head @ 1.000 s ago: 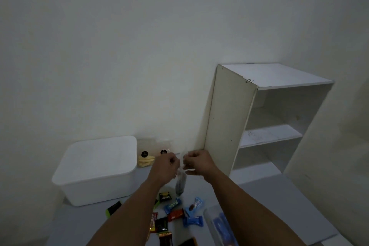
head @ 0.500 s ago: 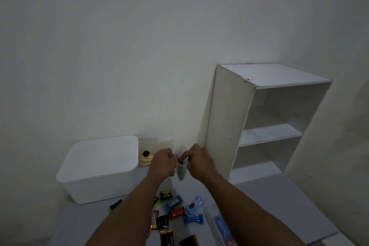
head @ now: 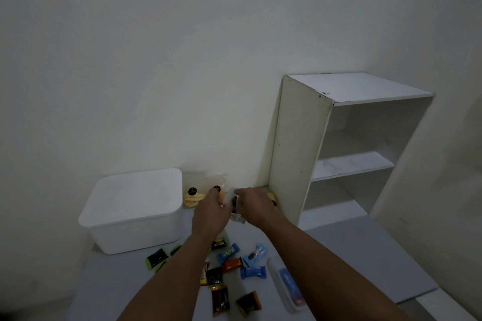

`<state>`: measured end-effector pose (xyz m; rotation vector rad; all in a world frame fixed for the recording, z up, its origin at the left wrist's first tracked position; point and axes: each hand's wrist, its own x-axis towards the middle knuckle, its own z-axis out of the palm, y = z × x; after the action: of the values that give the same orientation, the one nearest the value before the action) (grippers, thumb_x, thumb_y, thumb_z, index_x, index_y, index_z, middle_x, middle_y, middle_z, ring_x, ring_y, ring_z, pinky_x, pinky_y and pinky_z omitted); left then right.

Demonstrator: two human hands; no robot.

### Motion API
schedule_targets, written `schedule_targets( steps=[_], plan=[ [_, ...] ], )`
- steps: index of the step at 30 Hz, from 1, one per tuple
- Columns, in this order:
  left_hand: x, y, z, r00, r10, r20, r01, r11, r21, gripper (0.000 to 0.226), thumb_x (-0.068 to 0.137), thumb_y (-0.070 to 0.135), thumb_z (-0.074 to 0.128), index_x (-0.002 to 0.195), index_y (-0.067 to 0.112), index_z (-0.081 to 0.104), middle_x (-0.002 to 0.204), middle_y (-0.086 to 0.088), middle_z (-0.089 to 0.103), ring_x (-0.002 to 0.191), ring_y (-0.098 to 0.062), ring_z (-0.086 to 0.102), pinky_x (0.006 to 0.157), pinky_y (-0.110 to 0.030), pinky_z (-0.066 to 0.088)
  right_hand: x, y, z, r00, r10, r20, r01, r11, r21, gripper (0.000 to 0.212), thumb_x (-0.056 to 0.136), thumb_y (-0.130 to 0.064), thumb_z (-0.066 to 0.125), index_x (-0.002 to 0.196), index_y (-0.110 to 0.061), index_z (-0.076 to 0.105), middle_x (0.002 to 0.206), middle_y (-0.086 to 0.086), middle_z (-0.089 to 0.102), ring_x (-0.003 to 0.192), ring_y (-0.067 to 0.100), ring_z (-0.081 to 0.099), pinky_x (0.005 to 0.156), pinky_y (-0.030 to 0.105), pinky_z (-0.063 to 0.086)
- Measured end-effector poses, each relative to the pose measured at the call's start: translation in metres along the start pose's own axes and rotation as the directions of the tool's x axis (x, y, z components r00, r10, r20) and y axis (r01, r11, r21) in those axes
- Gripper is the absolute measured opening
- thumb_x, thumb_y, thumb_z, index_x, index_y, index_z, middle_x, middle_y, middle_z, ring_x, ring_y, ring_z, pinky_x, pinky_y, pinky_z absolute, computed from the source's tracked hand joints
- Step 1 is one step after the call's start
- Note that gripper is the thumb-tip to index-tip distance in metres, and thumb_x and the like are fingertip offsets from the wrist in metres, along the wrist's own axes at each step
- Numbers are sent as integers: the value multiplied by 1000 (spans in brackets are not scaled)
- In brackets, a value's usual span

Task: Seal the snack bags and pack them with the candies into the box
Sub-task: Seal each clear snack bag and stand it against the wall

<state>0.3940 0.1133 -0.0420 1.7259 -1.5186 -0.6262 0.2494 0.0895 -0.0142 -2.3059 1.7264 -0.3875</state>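
Both hands, left hand (head: 211,212) and right hand (head: 257,206), pinch the snack bag (head: 234,204) between them.

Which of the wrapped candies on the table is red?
The red candy in the middle of the pile, between three blue-wrapped candies; the others nearby are black, green or blue.

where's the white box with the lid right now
In the head view the white box sits at the left of the table against the wall, lid on, with the sealed snack bags just to its right and the candies in front.
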Motion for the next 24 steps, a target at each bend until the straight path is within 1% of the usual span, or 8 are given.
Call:
schedule_targets(
  steps=[2, 6, 9, 12, 14, 17, 21, 24],
  plan=[
    [2, -2, 4, 999, -20, 28, 21, 999, -35, 23, 84, 50, 57, 86, 29, 47, 74, 3, 66, 64, -17, 66, 65, -41, 58, -3, 5, -1, 998, -49, -32, 48, 999, -22, 37, 87, -3, 63, 120, -18, 71, 108, 11, 74, 95, 27, 69, 80, 38, 58],
    [5, 0, 8, 995, -44, 86, 54, 992, -116, 32, 80, 45, 63, 106, 32, 50, 92, 3, 65, 80, -16, 65, 74, -40, 56, -2, 21, -12, 996, -37, -76, 37, 999, -11, 26, 87, -2, 63, 101, -21, 74, 100, 4, 73, 87, 22, 67, 77, 37, 58],
    [12, 5, 15, 993, -71, 90, 90, 970, -226, 42, 86, 41, 68, 124, 31, 52, 119, 5, 58, 104, -17, 60, 87, -38, 51, 5, 32, -20, 995, -41, -87, 40, 999, -18, 27, 84, 2, 57, 91, -21, 70, 93, 3, 71, 82, 21, 64, 74, 39, 56],
    [23, 10, 26, 987, -56, 153, 101, 947, -306, 41, 99, 28, 55, 140, 27, 51, 138, 4, 48, 128, -18, 48, 104, -32, 39, 19, 49, -24, 998, -59, -30, 61, 996, 64, 27, 85, 0, 57, 85, -23, 72, 92, -1, 73, 81, 18, 66, 74, 39, 58],
    [29, 16, 34, 986, -43, 163, 93, 944, -315, 35, 102, 17, 48, 136, 24, 56, 135, 2, 54, 126, -18, 50, 98, -27, 39, 30, 65, -26, 997, -77, 32, 71, 987, 146, 27, 87, -3, 60, 84, -25, 76, 93, -4, 76, 83, 15, 69, 78, 38, 60],
    [43, 29, 47, 988, -6, 151, 49, 958, -282, 22, 99, 10, 51, 110, 22, 66, 106, 0, 66, 100, -19, 60, 75, -23, 43, 44, 90, -35, 991, -51, 121, 10, 950, 312, 23, 88, -5, 64, 87, -22, 80, 95, -5, 78, 88, 7, 71, 85, 28, 58],
    [66, 52, 68, 983, -5, 183, 59, 955, -292, 27, 100, 12, 45, 96, 12, 72, 102, -3, 72, 100, -19, 64, 87, -33, 48, 56, 127, -59, 982, 27, 185, -129, 814, 566, 20, 84, 5, 63, 90, -3, 80, 92, 8, 78, 65, -3, 66, 65, 16, 52],
    [77, 74, 84, 986, 7, 168, 44, 954, -297, 19, 98, 11, 55, 91, 11, 72, 92, -3, 74, 85, -9, 67, 71, -20, 48, 66, 151, -74, 959, 82, 270, -245, 715, 654, 25, 83, 3, 58, 90, -7, 80, 79, -3, 76, 64, 5, 60, 57, 22, 47]
  ],
)
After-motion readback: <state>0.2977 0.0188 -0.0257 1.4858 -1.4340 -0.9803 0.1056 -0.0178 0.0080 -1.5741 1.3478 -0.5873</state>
